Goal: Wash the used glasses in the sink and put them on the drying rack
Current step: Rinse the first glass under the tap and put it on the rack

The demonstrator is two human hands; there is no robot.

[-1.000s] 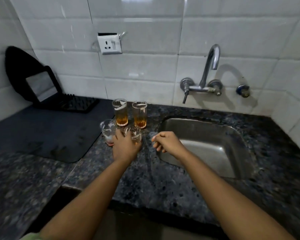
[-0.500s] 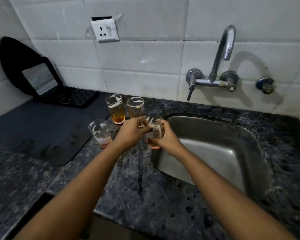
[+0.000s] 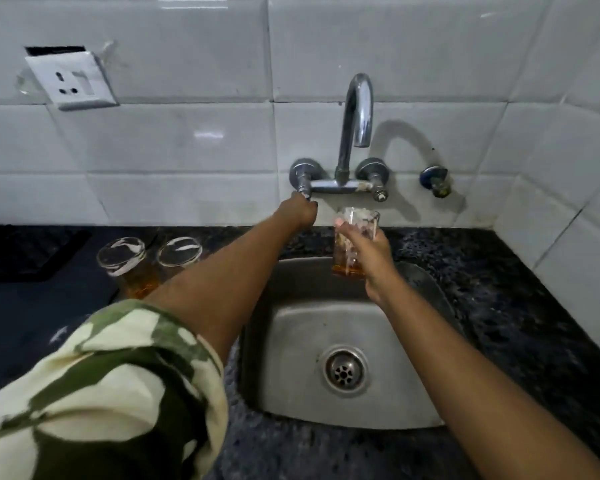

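Since half a second ago the left hand (image 3: 300,213) has let go of the glass and reached up to the tap's left handle (image 3: 302,181), while the right hand (image 3: 364,252) has carried the glass out over the sink.

Going from the left of the frame: the black drying rack (image 3: 25,251) shows only as a dark corner at the middle left edge, on a dark mat. Just right of it two more used glasses (image 3: 179,252) stand upright on the dark counter (image 3: 499,289), each with an amber remnant at the bottom, partly hidden behind the left forearm. At centre the left hand's fingers are clenched round the lever under the handle. Right of that, the right hand's fingers wrap the side of the held glass (image 3: 357,223), which hangs upright above the back of the steel sink (image 3: 291,341), below and slightly in front of the spout (image 3: 361,109). Its long axis runs near vertical, mouth up, leaning a little toward the wall, with amber liquid at the base.

No water runs from the spout yet, so the step in hand looks like opening the tap for the first glass. The next move probably calls for turning the lever and bringing the mouth squarely under the stream, then tipping out the dregs.
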